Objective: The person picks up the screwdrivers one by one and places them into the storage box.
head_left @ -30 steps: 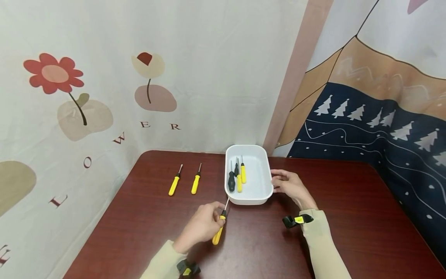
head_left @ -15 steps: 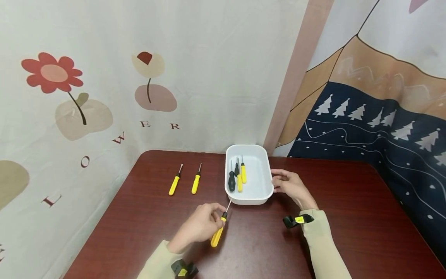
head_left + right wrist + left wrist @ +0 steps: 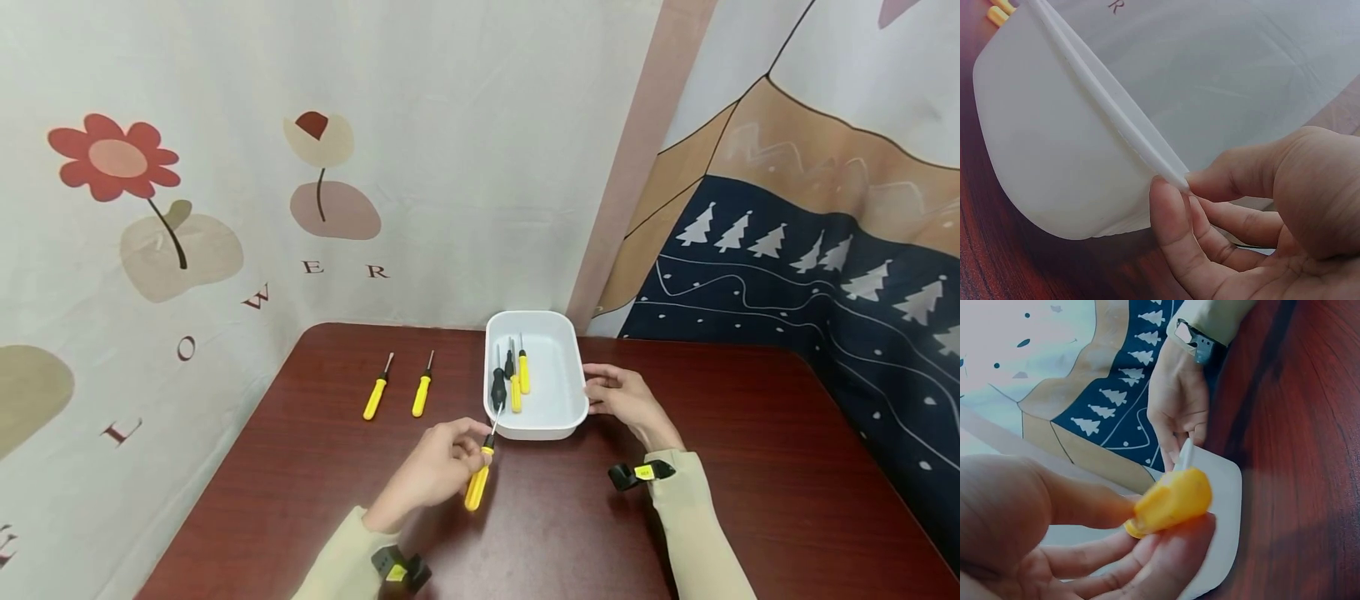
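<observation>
My left hand [image 3: 438, 467] pinches a screwdriver [image 3: 477, 485] by its yellow handle, between thumb and fingers. Its metal shaft points away from me and overlaps the near left corner of a white plastic tray [image 3: 557, 367]. Seen from the left wrist, the yellow handle [image 3: 1179, 497] is end-on and hides most of the shaft. My right hand [image 3: 626, 402] holds the tray's right side; in the right wrist view, thumb and fingertips pinch its rim [image 3: 1147, 150]. Inside the tray lie a black screwdriver [image 3: 498, 390], a smaller black one [image 3: 509, 365] and two yellow-handled ones [image 3: 516, 394].
Left of the tray, two more yellow-handled screwdrivers [image 3: 375, 398] lie side by side on the dark red wooden table [image 3: 300, 467], shafts pointing away. Printed curtains [image 3: 465, 167] hang right behind the table's back edge. Each wrist wears a black strap [image 3: 641, 475].
My left hand has dipped slightly toward me, then moved forward and right with the screwdriver, bringing its tip over the tray's near left corner. The right hand and tray stay in place.
</observation>
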